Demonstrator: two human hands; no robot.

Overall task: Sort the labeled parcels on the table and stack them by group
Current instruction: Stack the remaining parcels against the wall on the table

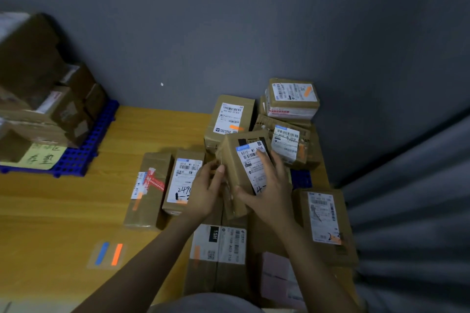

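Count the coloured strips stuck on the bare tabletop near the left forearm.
2: a blue strip on the left, an orange strip just right of it. Others may lie hidden under parcels.

One head-worn camera, looking forward and down.
It's peering in close over the wooden table [63, 211], facing the grey wall [229, 20] that's filling the upper half of the frame.

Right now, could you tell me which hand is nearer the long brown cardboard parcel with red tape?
Left. The left hand sits just right of the red-taped parcel, one labelled box between them; the right hand lies farther right, on the held parcel.
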